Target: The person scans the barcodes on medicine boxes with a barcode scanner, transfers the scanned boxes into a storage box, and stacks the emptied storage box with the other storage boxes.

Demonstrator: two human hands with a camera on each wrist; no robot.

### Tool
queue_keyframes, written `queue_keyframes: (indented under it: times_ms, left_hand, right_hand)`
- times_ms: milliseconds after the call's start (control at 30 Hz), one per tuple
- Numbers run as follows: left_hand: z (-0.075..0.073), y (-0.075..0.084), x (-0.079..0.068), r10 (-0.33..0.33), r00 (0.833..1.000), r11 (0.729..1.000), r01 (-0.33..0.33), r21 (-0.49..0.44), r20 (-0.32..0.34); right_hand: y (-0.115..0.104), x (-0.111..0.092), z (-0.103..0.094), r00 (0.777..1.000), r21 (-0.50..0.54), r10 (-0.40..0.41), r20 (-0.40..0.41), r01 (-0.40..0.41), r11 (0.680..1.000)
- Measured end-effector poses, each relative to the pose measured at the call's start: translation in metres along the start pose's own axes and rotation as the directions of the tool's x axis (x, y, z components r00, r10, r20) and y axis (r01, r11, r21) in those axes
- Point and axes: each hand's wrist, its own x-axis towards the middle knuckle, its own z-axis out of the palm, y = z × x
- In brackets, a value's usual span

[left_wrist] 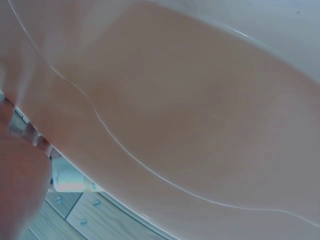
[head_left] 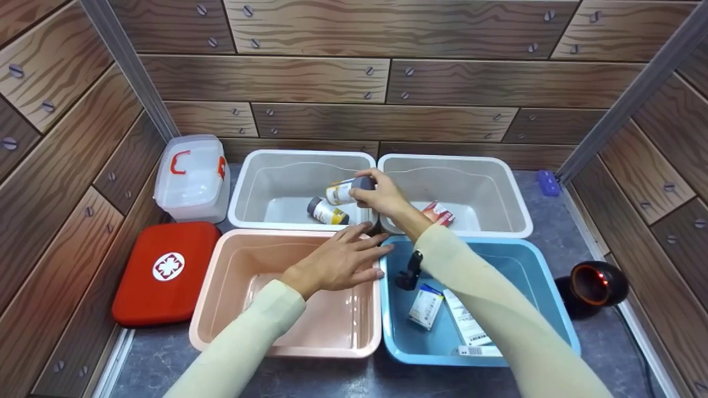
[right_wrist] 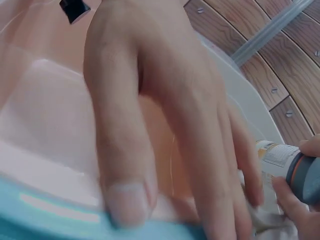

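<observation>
My right hand [head_left: 384,194] grips a white pill bottle [head_left: 339,192] by its dark cap, tilted on its side above the back-left white bin [head_left: 238,190]. A second pill bottle [head_left: 327,211] with dark cap and yellow label lies in that bin. My left hand [head_left: 342,261], fingers spread, reaches over the pink bin [head_left: 206,293]; its fingertips are at the rims where the bins meet. It appears large in the right wrist view, beside the held bottle [right_wrist: 275,156]. In the left wrist view the left hand [left_wrist: 22,185] shows at the edge.
The blue bin [head_left: 553,276] holds several medicine boxes [head_left: 426,307]. A red-and-white box [head_left: 438,213] lies in the back-right white bin [head_left: 520,204]. At left are a clear lidded case [head_left: 191,182] and a red first-aid case [head_left: 166,293]. A black scanner [head_left: 600,283] stands right, a purple box [head_left: 548,183] behind.
</observation>
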Motion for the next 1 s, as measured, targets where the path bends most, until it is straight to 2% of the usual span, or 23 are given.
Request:
queue_keyframes:
  times_ms: [133, 300, 400, 533, 667, 800, 900, 1000]
  left_hand:
    - [0.002, -0.001, 0.002, 0.010, 1.000, 1.000, -0.010, 0.005, 0.000]
    - [0.002, -0.001, 0.004, 0.020, 1.000, 0.999, -0.021, 0.034, 0.011]
    - [0.002, -0.001, 0.002, 0.027, 1.000, 0.998, -0.027, 0.060, 0.006]
    - [0.001, -0.001, 0.002, 0.031, 0.999, 0.997, -0.031, 0.064, -0.005]
    - [-0.001, -0.001, 0.001, 0.020, 1.000, 0.999, -0.020, 0.035, 0.001]
    - [0.000, -0.001, 0.000, 0.015, 1.000, 1.000, -0.015, 0.018, -0.008]
    - [0.001, -0.001, 0.000, 0.017, 1.000, 1.000, -0.017, 0.018, -0.023]
    - [0.002, 0.000, 0.000, 0.015, 0.999, 1.000, -0.015, 0.020, -0.030]
  right_hand:
    - [-0.002, 0.002, 0.011, 0.997, -0.012, 0.049, 0.055, -0.048, 0.999]
    - [-0.003, 0.004, 0.021, 0.992, -0.158, 0.079, 0.102, -0.062, 0.986]
    - [-0.001, 0.005, 0.025, 0.986, -0.166, 0.062, 0.154, -0.036, 0.985]
    - [0.005, 0.002, 0.024, 0.972, -0.130, -0.006, 0.233, 0.037, 0.991]
    - [0.008, -0.004, 0.014, 0.969, -0.108, -0.082, 0.232, 0.110, 0.988]
    - [0.010, -0.011, -0.006, 0.966, -0.088, -0.157, 0.206, 0.178, 0.980]
    - [0.013, -0.018, -0.027, 0.959, -0.127, -0.211, 0.187, 0.236, 0.963]
    - [0.017, -0.032, -0.053, 0.954, -0.214, -0.242, 0.178, 0.278, 0.937]
